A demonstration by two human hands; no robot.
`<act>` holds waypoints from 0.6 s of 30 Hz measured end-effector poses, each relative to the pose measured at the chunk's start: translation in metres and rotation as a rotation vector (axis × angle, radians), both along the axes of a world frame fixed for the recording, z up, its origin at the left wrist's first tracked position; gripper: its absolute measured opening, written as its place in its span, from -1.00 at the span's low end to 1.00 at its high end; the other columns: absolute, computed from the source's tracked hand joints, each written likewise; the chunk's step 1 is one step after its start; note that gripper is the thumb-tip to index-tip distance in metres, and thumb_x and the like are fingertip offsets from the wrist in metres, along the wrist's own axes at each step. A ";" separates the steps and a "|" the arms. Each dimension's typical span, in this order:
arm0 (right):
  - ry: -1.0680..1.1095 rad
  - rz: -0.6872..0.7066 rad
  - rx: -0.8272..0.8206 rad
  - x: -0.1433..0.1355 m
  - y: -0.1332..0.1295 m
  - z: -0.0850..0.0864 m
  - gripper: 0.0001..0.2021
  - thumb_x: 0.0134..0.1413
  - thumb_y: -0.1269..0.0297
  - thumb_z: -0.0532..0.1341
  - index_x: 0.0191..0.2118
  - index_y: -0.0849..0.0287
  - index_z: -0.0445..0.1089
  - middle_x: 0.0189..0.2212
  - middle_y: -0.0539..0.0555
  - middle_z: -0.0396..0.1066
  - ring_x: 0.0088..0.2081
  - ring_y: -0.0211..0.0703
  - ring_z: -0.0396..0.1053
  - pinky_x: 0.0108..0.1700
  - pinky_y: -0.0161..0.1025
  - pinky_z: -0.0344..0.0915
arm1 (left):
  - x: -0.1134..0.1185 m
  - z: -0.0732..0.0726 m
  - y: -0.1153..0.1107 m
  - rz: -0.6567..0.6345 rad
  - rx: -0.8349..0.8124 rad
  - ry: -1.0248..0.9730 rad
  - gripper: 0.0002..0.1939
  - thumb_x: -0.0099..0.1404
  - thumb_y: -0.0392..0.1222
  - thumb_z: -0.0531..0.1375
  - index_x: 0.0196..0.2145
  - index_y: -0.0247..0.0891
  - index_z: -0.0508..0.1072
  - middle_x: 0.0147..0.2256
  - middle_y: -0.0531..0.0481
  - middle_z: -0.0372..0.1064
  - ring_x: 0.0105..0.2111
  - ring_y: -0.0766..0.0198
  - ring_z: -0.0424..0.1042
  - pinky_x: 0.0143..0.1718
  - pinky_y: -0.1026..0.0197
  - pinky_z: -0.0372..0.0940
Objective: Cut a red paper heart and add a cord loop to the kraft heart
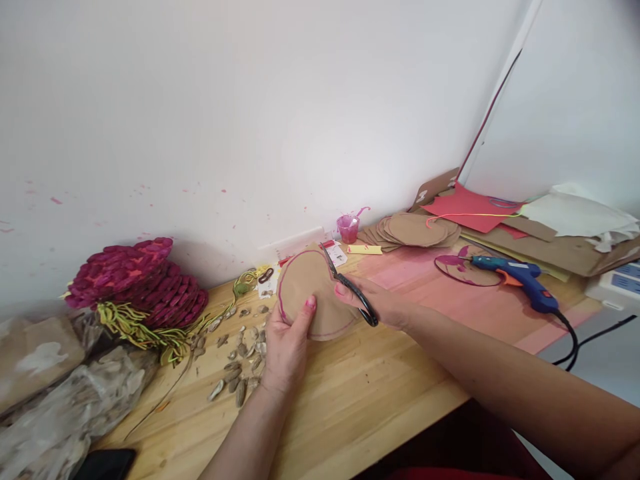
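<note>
A round piece of brown cardboard (pixel 320 300) with a purple line near its edge is held above the wooden table. My left hand (pixel 290 337) grips its lower left side, thumb on top and fingers beneath. Black-handled scissors (pixel 357 290) are in my right hand (pixel 373 303), at the cardboard's upper right edge. The blades point up and to the left along that edge. Part of the right hand's fingers is hidden behind the scissors and cardboard.
Peanut shells (pixel 240 373) lie left of my hands, near stacked magenta pieces (pixel 140 280). Behind stand a pink cup (pixel 348 228) and cardboard discs (pixel 415 230). A blue glue gun (pixel 525 277) with its cord lies right. A plastic bag (pixel 75 400) and dark phone (pixel 105 464) are lower left.
</note>
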State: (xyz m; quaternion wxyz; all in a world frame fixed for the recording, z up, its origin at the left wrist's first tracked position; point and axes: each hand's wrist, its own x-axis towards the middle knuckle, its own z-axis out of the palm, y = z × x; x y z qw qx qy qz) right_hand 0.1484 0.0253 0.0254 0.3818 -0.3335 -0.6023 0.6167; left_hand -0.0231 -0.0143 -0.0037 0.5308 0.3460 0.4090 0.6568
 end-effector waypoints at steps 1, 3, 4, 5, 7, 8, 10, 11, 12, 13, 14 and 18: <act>0.021 0.022 -0.010 0.000 -0.001 0.001 -0.57 -0.01 -0.13 0.34 -0.20 0.14 0.49 -0.28 0.07 0.52 -0.10 0.05 0.43 -0.02 -0.11 0.36 | 0.000 -0.001 0.000 -0.001 0.000 -0.001 -0.37 0.11 -0.13 0.43 0.13 -0.16 0.41 0.05 -0.14 0.50 -0.01 0.11 0.51 0.05 0.08 0.39; 0.059 0.075 -0.021 0.000 -0.001 0.002 -0.59 0.03 -0.11 0.32 -0.18 0.14 0.50 -0.26 0.07 0.52 -0.10 0.04 0.43 0.02 -0.09 0.33 | 0.000 -0.002 0.000 -0.010 -0.005 -0.006 -0.38 0.12 -0.14 0.42 0.14 -0.16 0.41 0.04 -0.13 0.50 -0.01 0.13 0.51 0.04 0.10 0.40; 0.067 0.092 -0.022 0.000 -0.002 0.003 -0.58 0.06 -0.11 0.30 -0.16 0.14 0.50 -0.25 0.08 0.52 -0.10 0.03 0.44 0.04 -0.09 0.33 | 0.000 -0.003 0.000 -0.011 -0.006 -0.008 -0.39 0.12 -0.15 0.42 0.13 -0.15 0.41 0.04 -0.13 0.50 -0.01 0.13 0.51 0.04 0.10 0.39; 0.070 0.097 -0.025 0.000 -0.002 0.003 -0.57 0.07 -0.12 0.29 -0.13 0.14 0.49 -0.24 0.09 0.52 -0.10 0.02 0.45 0.05 -0.08 0.32 | 0.000 -0.003 0.000 -0.009 -0.006 -0.007 -0.40 0.13 -0.15 0.42 0.13 -0.15 0.42 0.05 -0.12 0.50 -0.01 0.14 0.51 0.04 0.10 0.39; 0.060 0.076 -0.035 -0.001 -0.002 0.002 -0.53 0.09 -0.14 0.28 -0.07 0.15 0.48 -0.19 0.13 0.52 -0.09 0.02 0.45 0.07 -0.06 0.31 | 0.001 -0.003 0.000 0.001 -0.008 0.004 -0.41 0.12 -0.14 0.42 0.11 -0.14 0.43 0.05 -0.12 0.50 0.01 0.13 0.50 0.06 0.10 0.38; 0.046 0.058 -0.037 -0.001 -0.001 0.001 -0.50 0.08 -0.15 0.27 -0.04 0.16 0.47 -0.16 0.14 0.52 -0.08 0.03 0.45 0.07 -0.05 0.31 | 0.001 -0.003 -0.001 0.011 -0.008 0.010 -0.41 0.12 -0.13 0.42 0.11 -0.14 0.43 0.05 -0.12 0.50 0.02 0.12 0.50 0.06 0.10 0.38; 0.014 0.035 -0.026 -0.001 -0.001 0.000 -0.44 0.07 -0.18 0.27 0.02 0.17 0.44 -0.12 0.16 0.51 -0.07 0.04 0.44 0.07 -0.04 0.31 | 0.001 -0.003 -0.001 0.022 -0.007 0.020 -0.40 0.12 -0.12 0.42 0.11 -0.14 0.43 0.05 -0.12 0.50 0.02 0.11 0.49 0.06 0.10 0.38; 0.003 0.033 -0.016 -0.001 -0.001 0.000 -0.43 0.07 -0.19 0.26 0.04 0.16 0.44 -0.12 0.15 0.51 -0.06 0.04 0.43 0.07 -0.04 0.31 | 0.001 -0.003 -0.001 0.023 -0.003 0.021 -0.40 0.12 -0.12 0.42 0.11 -0.14 0.43 0.06 -0.12 0.49 0.03 0.11 0.49 0.06 0.10 0.38; -0.004 0.033 -0.008 -0.001 -0.001 0.000 -0.42 0.07 -0.20 0.26 0.05 0.15 0.44 -0.12 0.14 0.51 -0.06 0.03 0.43 0.07 -0.06 0.31 | 0.001 -0.003 -0.001 0.021 0.002 0.022 -0.40 0.12 -0.12 0.42 0.11 -0.14 0.42 0.06 -0.12 0.49 0.03 0.11 0.49 0.06 0.10 0.38; -0.003 0.031 -0.004 -0.001 -0.001 0.000 -0.42 0.07 -0.21 0.25 0.05 0.13 0.44 -0.12 0.13 0.51 -0.06 0.03 0.43 0.06 -0.07 0.31 | 0.001 -0.003 0.000 0.019 0.007 0.020 -0.40 0.12 -0.12 0.42 0.12 -0.14 0.42 0.06 -0.12 0.49 0.03 0.12 0.49 0.06 0.11 0.38; 0.001 0.028 -0.003 -0.001 -0.001 -0.001 -0.42 0.06 -0.22 0.25 0.05 0.12 0.44 -0.12 0.12 0.52 -0.06 0.02 0.43 0.06 -0.09 0.32 | 0.002 -0.003 0.000 0.016 0.009 0.018 -0.40 0.13 -0.12 0.41 0.12 -0.13 0.42 0.05 -0.11 0.50 0.02 0.12 0.49 0.05 0.11 0.38; -0.027 0.028 0.046 0.000 -0.002 0.000 -0.39 0.11 -0.26 0.18 0.08 0.13 0.44 -0.13 0.12 0.52 -0.07 0.01 0.45 0.04 -0.09 0.35 | 0.003 -0.002 0.000 0.037 -0.021 -0.003 -0.37 0.12 -0.13 0.42 0.14 -0.15 0.40 0.02 -0.12 0.52 0.00 0.14 0.51 0.05 0.11 0.39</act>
